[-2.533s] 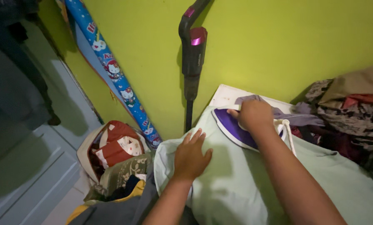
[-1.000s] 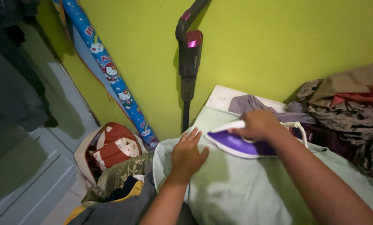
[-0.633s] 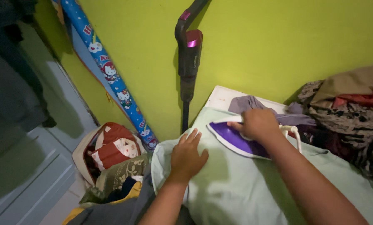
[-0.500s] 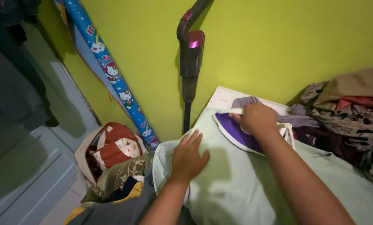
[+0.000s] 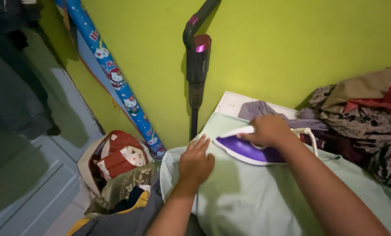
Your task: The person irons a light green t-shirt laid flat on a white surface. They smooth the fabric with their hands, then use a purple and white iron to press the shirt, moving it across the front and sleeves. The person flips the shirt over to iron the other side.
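A pale green cloth (image 5: 248, 196) lies spread over a board in front of me. My right hand (image 5: 269, 130) grips the handle of a purple and white iron (image 5: 241, 148), which rests flat on the cloth near its far end. My left hand (image 5: 196, 162) lies flat on the cloth's left edge, fingers apart, just left of the iron's tip. The iron's white cord (image 5: 308, 133) loops off behind my right wrist.
A dark stick vacuum (image 5: 197, 70) leans on the lime green wall. A blue patterned roll (image 5: 112, 78) stands in the corner. A basket of clothes (image 5: 116, 161) sits low left. A heap of clothes (image 5: 361, 113) lies at right, a grey garment (image 5: 259, 109) behind the iron.
The iron has slid back and forth over the cloth's far end under my right hand, now pointing left. My left hand stayed pressed on the cloth's left edge.
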